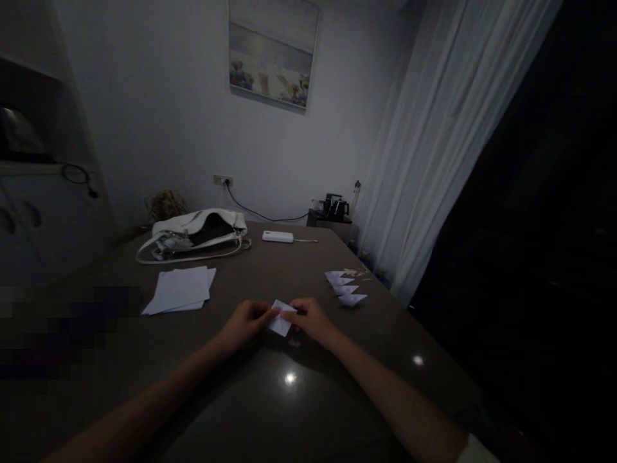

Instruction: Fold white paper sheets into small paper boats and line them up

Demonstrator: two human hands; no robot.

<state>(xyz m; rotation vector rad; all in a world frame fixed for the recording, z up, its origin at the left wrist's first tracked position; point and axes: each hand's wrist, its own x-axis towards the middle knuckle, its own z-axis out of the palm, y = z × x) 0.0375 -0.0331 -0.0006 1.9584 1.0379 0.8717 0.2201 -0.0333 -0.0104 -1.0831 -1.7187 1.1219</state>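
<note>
Between my two hands is a small folded piece of white paper (280, 326), squarish and turned corner-up, held just above the table. My left hand (248, 323) pinches its left side, the thumb lying on the paper's face. On the right side my right hand (311, 318) grips it too, with its thumb pressed near the middle. Fingers behind the paper are partly hidden. To the right stand several folded paper boats (351, 299) in a slanting row. A stack of loose white paper sheets (180, 287) lies to the left of my hands.
A white handbag (197, 233) sits at the table's back left. Near the far edge lies a white power bank (278, 236) with a short cable. Small pale scraps (351, 272) are scattered behind the boats. The dark table's (385, 360) right edge runs beside a white curtain (424, 128).
</note>
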